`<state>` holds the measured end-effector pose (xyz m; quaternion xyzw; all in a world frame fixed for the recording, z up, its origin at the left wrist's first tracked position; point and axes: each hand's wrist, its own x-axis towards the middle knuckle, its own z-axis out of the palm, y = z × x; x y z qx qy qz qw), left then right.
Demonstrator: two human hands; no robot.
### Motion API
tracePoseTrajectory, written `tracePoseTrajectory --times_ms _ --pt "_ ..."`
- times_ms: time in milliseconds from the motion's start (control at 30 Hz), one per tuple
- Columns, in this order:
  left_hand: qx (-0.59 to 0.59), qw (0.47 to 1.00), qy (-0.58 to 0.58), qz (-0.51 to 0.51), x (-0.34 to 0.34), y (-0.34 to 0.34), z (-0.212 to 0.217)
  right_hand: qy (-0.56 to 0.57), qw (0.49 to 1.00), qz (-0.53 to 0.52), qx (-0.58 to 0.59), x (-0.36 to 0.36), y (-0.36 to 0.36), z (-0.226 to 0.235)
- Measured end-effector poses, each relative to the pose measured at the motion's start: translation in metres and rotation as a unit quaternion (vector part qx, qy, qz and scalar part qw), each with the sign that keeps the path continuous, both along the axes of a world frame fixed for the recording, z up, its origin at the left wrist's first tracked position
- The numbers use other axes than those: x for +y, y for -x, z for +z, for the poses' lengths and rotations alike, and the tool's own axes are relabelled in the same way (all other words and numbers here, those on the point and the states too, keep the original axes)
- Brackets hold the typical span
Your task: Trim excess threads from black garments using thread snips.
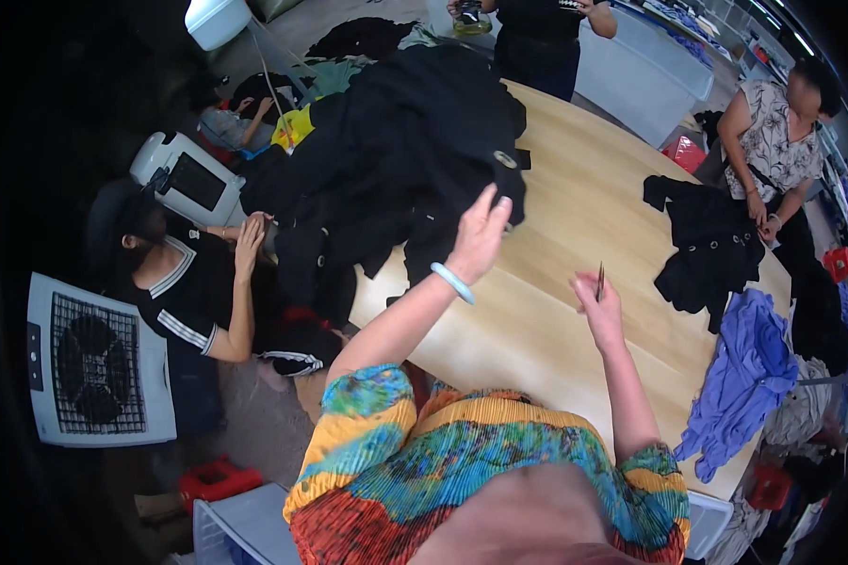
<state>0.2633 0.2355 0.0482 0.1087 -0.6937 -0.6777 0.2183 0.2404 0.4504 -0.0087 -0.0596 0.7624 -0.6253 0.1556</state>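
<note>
Pale table [584,188], workroom fan [94,363]; hands: left [479,241] spread by black garment [400,141], right [603,306] pinching tool [601,276]

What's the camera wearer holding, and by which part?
The right hand holds a small pointed tool by its lower end; whether the left hand holds the black garment can't be told.

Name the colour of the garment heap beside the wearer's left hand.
The garment heap by the left hand is black, best seen in the head view.
</note>
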Motion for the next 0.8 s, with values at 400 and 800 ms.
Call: tracePoseTrajectory --times_ms 400,800 --pt "0.062 0.974 -0.054 -0.211 0.07 -0.03 -0.005 0.135 0.987 -0.023 0.078 -0.023 -0.029 0.058" --pt "-0.002 0.976 0.017 -0.217 0.059 -0.035 -0.035 -0.016 0.99 0.029 0.138 -0.034 -0.009 0.05"
